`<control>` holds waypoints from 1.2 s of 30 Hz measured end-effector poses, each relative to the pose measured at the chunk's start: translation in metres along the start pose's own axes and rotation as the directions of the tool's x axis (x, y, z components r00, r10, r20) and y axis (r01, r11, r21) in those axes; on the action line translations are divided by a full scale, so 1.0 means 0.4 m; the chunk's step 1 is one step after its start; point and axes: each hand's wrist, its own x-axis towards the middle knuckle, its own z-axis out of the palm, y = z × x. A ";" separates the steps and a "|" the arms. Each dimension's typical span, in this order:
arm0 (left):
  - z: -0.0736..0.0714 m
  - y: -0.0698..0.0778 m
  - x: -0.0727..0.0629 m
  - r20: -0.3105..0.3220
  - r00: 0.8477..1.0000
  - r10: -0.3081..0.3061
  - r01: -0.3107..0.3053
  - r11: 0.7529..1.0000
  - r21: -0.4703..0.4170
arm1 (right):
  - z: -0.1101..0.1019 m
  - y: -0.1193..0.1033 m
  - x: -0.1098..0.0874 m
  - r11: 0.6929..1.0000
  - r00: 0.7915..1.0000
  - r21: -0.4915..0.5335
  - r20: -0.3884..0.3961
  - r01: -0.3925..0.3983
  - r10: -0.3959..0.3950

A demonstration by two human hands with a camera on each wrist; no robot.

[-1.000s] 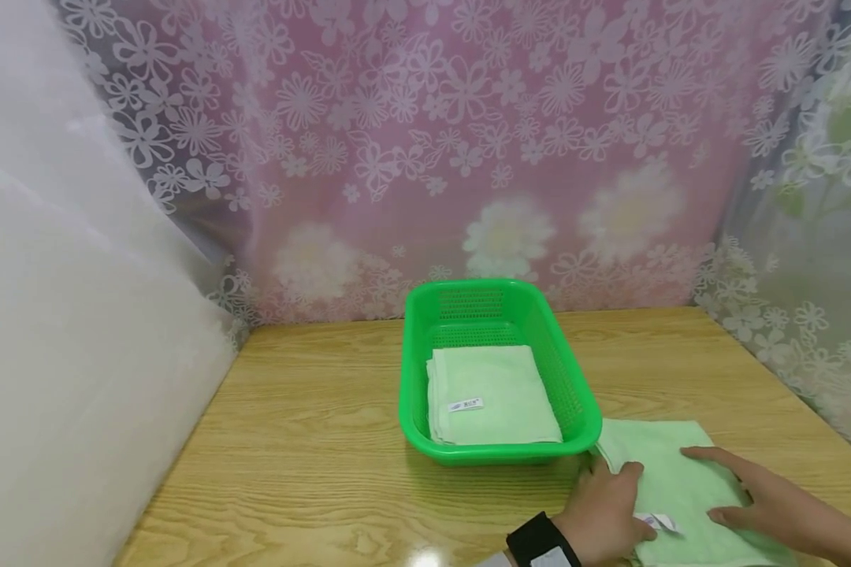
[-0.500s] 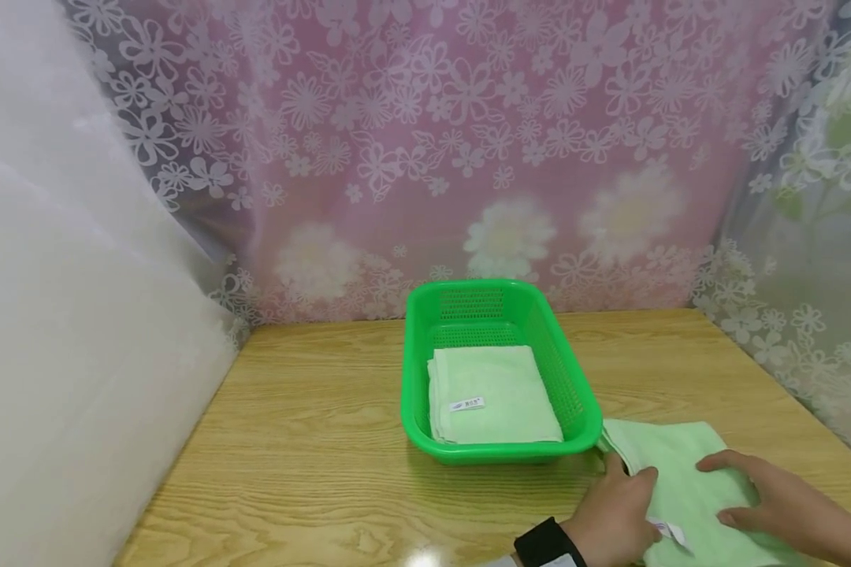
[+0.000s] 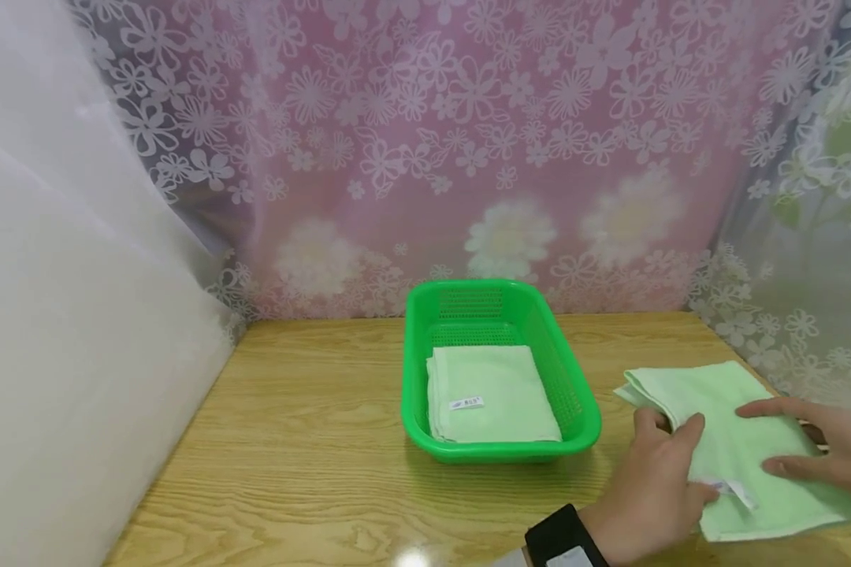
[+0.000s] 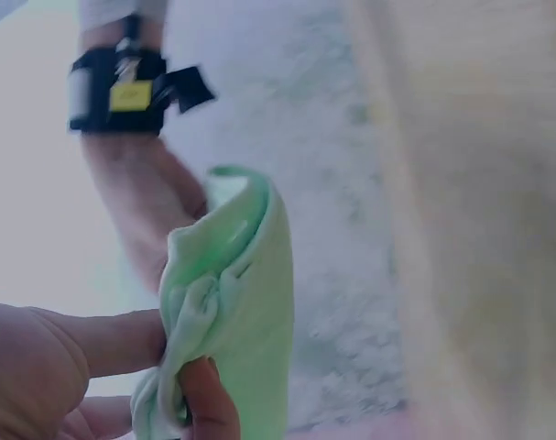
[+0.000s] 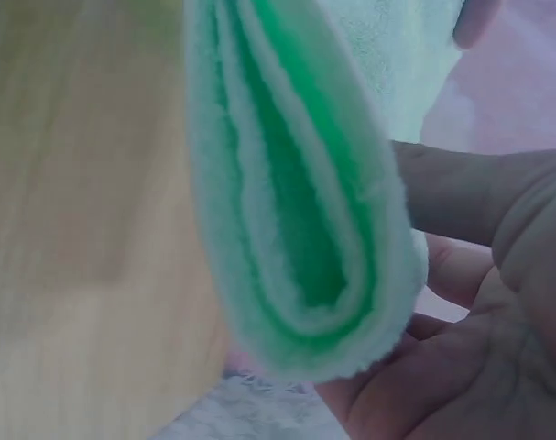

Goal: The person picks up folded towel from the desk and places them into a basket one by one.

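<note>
A folded light green towel [image 3: 730, 398] with a small white tag hangs tilted over the right side of the table, held between both hands. My left hand [image 3: 645, 492], a black band on its wrist, pinches the towel's left edge between thumb and fingers. At the right edge, my right hand [image 3: 833, 449] grips it with thumb and finger on top, the other fingers partly hidden beneath. In the left wrist view the gripped edge of the towel [image 4: 255, 339] bunches between the fingers. Its folded layers [image 5: 305, 339] show end-on in the right wrist view.
A green plastic basket [image 3: 499, 451] stands on the wooden table [image 3: 312, 441], left of the hands. Inside it lies another folded light green towel [image 3: 496, 394] with a white tag. A flowered curtain [image 3: 411, 157] closes off the back; a white sheet [image 3: 78, 315] hangs at the left.
The towel in both hands has risen off the table and moved to the right and away from me. Both hands have travelled with it. The basket stays in place.
</note>
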 end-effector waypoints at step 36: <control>-0.520 -0.483 -0.180 -0.051 0.974 -0.222 0.170 0.857 -0.487 | 0.129 -0.551 0.420 0.874 0.970 0.486 0.211 0.002 -0.119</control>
